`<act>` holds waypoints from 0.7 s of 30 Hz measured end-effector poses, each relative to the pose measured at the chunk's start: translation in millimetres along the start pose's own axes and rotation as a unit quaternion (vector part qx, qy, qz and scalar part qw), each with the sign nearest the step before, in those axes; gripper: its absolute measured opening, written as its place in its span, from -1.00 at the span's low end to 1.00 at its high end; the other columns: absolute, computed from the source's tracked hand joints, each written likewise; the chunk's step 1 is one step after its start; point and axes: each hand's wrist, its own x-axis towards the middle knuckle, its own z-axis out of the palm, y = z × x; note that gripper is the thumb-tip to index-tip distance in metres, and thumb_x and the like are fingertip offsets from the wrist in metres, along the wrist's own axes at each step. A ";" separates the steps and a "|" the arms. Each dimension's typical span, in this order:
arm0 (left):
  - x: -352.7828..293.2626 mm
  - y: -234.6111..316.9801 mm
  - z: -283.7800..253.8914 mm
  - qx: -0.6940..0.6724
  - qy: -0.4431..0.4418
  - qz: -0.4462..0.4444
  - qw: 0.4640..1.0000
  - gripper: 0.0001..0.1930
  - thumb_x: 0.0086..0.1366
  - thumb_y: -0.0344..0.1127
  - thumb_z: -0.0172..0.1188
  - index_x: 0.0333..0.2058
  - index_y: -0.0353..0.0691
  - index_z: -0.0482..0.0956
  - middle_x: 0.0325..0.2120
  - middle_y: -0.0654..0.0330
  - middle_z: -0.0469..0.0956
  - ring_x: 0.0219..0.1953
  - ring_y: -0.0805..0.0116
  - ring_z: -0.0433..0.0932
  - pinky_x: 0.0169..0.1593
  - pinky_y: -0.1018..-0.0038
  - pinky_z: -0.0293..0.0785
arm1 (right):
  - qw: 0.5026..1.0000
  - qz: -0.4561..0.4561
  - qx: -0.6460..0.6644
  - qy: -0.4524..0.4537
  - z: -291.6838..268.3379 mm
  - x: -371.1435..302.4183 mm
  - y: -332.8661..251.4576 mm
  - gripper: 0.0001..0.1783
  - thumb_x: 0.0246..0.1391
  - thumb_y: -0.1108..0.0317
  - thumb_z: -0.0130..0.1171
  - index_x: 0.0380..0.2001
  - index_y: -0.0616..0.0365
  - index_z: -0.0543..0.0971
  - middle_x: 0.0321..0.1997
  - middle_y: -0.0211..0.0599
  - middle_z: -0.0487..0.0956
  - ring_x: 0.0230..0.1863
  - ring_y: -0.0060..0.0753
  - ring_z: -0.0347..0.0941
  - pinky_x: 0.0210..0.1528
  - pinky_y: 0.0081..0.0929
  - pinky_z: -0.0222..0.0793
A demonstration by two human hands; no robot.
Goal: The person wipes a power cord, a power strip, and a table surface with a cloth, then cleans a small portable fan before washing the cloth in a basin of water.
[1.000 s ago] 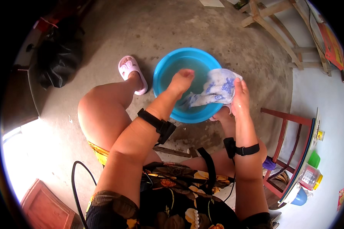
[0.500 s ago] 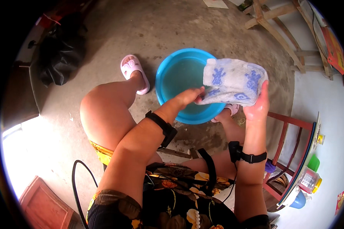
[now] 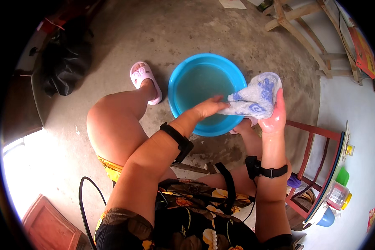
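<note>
A white towel with blue patterns (image 3: 260,100), folded over on itself, is held above the right part of a blue plastic basin (image 3: 175,93) with cloudy water in it. My right hand (image 3: 275,116) grips the towel from its right side, thumb up along the edge and the wet palm beneath; most of its fingers are hidden behind the cloth. My left hand (image 3: 210,107) reaches across over the basin's near part and has the towel's lower left end at its fingertips, seemingly pinched. The exact grip is partly hidden.
The basin stands on a stained concrete floor (image 3: 125,37) between my feet in pink slippers (image 3: 141,75). To the right is a red wooden chair frame (image 3: 312,132) with jars (image 3: 336,196) beyond it. A wooden rack (image 3: 304,25) leans far right; a black bag (image 3: 66,58) lies left.
The towel has folded over and looks narrower, its upper left flap swung right and down. My right hand has shifted slightly left and rotated; the left hand has moved a little right.
</note>
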 end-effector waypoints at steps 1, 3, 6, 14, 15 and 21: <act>2.5 -2.6 -1.9 -0.005 -0.032 -0.016 0.999 -0.37 0.06 -0.06 0.10 0.05 -0.27 0.21 -0.05 0.12 0.32 -0.01 0.35 0.27 0.04 0.46 0.15 | 1.000 0.013 0.001 -0.022 0.6 0.9 -0.9 -0.51 0.11 0.06 -0.16 -0.02 0.19 0.30 0.01 -0.20 0.35 0.04 -0.19 0.24 0.09 -0.20 0.11; -0.2 -0.3 -3.9 -0.014 -0.118 -0.025 0.993 -0.40 0.04 -0.11 0.14 0.02 -0.29 0.25 -0.08 0.13 0.35 -0.04 0.37 0.29 0.03 0.48 0.17 | 1.000 0.006 -0.006 -0.019 -3.3 2.8 -6.9 -0.50 0.11 0.06 -0.16 -0.01 0.20 0.29 0.02 -0.19 0.34 0.05 -0.19 0.23 0.10 -0.20 0.10; -12.8 17.5 0.2 -0.016 -0.180 -0.017 0.983 -0.45 -0.02 -0.20 0.20 -0.04 -0.30 0.33 -0.16 0.16 0.41 -0.10 0.40 0.35 -0.01 0.50 0.22 | 1.000 -0.011 -0.020 -0.004 -11.8 7.9 -15.2 -0.50 0.11 0.07 -0.16 -0.01 0.22 0.29 0.03 -0.19 0.34 0.06 -0.19 0.23 0.10 -0.22 0.10; -19.7 29.7 -1.2 -0.339 -0.100 0.010 0.935 -0.64 0.05 -0.37 0.09 -0.13 -0.28 0.36 -0.21 0.15 0.45 -0.19 0.35 0.45 -0.12 0.42 0.38 | 0.998 0.002 -0.042 0.052 -45.1 19.4 -10.3 -0.57 0.09 0.14 -0.10 -0.07 0.21 0.35 -0.03 -0.23 0.39 0.03 -0.26 0.27 0.10 -0.27 0.12; -19.9 28.1 -1.8 -0.419 -0.104 -0.023 0.902 -0.64 0.09 -0.34 0.04 -0.10 -0.29 0.34 -0.20 0.13 0.44 -0.19 0.31 0.46 -0.12 0.41 0.39 | 0.998 0.001 -0.041 0.052 -46.5 19.8 -8.0 -0.57 0.09 0.14 -0.10 -0.07 0.21 0.35 -0.03 -0.23 0.39 0.03 -0.26 0.27 0.10 -0.27 0.12; -18.6 23.7 3.7 -0.436 -0.130 0.004 0.890 -0.65 0.17 -0.32 -0.10 -0.04 -0.24 0.27 -0.15 0.10 0.41 -0.14 0.25 0.42 -0.13 0.32 0.41 | 0.853 0.105 -0.492 0.142 -53.5 19.6 5.8 -0.47 0.00 0.06 0.04 -0.05 0.20 0.33 -0.14 -0.27 0.45 -0.14 -0.35 0.38 -0.11 -0.38 0.28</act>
